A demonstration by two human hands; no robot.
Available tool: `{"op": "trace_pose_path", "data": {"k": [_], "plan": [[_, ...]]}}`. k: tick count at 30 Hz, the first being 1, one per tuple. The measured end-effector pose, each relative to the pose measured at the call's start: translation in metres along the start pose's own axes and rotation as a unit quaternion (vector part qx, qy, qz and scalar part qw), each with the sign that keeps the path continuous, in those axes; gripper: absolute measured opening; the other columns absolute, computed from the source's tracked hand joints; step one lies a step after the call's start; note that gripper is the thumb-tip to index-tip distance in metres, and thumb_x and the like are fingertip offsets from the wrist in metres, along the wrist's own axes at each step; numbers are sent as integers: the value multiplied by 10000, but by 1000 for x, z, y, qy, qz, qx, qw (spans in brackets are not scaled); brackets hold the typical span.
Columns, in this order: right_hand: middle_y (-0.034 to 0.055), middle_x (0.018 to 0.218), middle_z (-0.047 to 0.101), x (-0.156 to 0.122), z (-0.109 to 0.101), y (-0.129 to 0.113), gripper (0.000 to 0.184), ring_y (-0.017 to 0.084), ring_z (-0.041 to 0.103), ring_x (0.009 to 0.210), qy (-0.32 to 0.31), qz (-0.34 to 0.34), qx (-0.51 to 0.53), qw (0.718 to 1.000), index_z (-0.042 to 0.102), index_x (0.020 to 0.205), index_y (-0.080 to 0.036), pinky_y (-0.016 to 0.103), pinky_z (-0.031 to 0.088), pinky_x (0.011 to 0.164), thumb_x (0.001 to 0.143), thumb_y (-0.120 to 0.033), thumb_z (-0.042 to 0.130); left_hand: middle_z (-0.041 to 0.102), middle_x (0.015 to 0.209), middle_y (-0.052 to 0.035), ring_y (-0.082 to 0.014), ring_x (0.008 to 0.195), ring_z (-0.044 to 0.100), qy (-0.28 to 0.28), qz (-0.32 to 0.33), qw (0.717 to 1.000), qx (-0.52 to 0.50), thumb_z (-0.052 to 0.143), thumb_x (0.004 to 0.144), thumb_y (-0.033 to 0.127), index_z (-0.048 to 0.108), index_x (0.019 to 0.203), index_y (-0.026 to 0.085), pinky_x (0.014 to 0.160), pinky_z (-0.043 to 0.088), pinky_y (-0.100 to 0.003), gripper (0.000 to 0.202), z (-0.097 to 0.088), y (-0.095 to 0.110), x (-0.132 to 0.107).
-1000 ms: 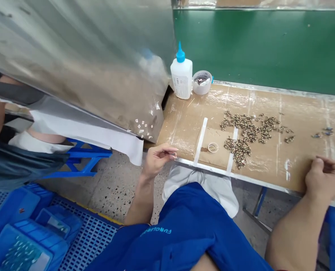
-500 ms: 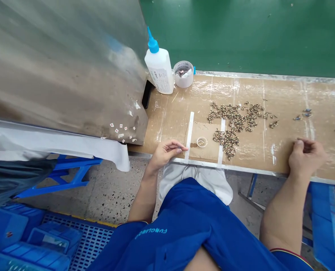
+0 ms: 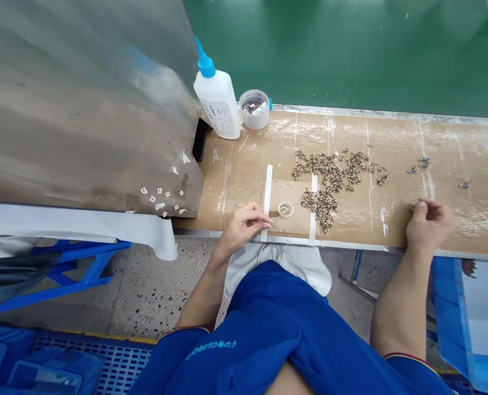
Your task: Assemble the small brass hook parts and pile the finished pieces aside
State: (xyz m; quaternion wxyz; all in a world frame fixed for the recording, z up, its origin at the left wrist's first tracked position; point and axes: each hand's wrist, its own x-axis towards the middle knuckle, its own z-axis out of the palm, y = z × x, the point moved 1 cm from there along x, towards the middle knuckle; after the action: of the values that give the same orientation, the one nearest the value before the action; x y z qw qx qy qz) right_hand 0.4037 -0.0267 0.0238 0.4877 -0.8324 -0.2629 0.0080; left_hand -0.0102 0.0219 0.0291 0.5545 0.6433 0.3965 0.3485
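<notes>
Many small brassy parts (image 3: 332, 179) lie loosely heaped near a round, clear cup (image 3: 285, 215).

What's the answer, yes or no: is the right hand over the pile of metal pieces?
No, the right hand is to the right of the pile, with cardboard between them.

Blue crates (image 3: 85, 365) sit near a blue stool (image 3: 83, 249)
</notes>
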Motion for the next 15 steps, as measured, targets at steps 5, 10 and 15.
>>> {"op": "trace_pose_path", "data": {"k": [5, 10, 15], "plan": [[-3, 655, 586, 5, 1, 6, 27, 178, 620, 632, 17, 15, 32, 999, 554, 735, -214, 400, 566, 805, 720, -205, 575, 655, 777, -30, -122, 724, 593, -10, 7, 1000, -8, 734, 828, 213, 752, 792, 172, 652, 463, -239, 57, -1, -2, 0], [33, 642, 628, -6, -9, -3, 133, 173, 606, 584, -26, 31, 90, 995, 602, 695, -214, 411, 568, 734, 685, -334, 660, 679, 770, -25, -120, 693, 615, 4, -39, 999, -25, 728, 809, 227, 697, 773, 158, 641, 487, -230, 83, -1, -4, -2], [66, 698, 702, -58, -19, -43, 271, 209, 686, 662, -159, -57, 101, 980, 705, 807, -185, 401, 582, 693, 740, -446, 729, 741, 827, -47, -145, 748, 694, 38, -81, 995, -52, 696, 848, 271, 694, 836, 160, 700, 565, -250, 112, 2, -8, -3]]}}
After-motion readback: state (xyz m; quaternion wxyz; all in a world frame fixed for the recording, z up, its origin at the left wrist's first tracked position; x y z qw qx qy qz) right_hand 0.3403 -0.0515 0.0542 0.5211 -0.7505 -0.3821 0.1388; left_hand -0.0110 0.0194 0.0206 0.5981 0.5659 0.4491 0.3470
